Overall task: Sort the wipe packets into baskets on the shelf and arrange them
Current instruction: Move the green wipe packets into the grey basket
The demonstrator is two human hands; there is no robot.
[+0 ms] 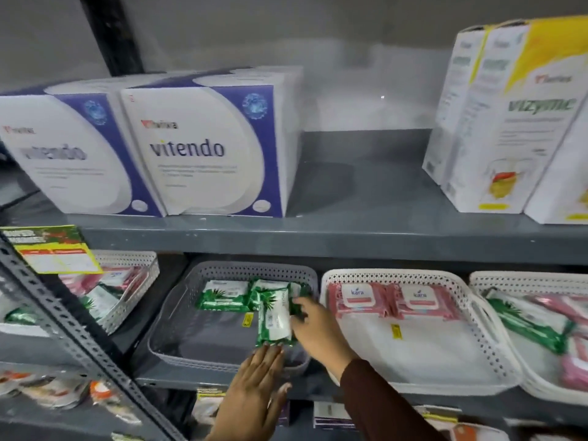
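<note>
A grey basket (254, 268) on the middle shelf holds three green wipe packets. Two lie at its back (222, 296). The third green wipe packet (273, 316) lies lengthwise in front of them. My right hand (313, 329) grips this packet by its right edge. My left hand (254, 386) is flat with fingers spread, its fingertips at the packet's near end. To the right, a white basket (397, 275) holds two pink wipe packets (359, 300) side by side at its back.
A white basket at far right (525, 278) and another at left (127, 257) hold mixed green and pink packets. Blue-and-white boxes (197, 148) and yellow-and-white boxes (509, 122) stand on the shelf above. A perforated metal brace (63, 329) crosses the left.
</note>
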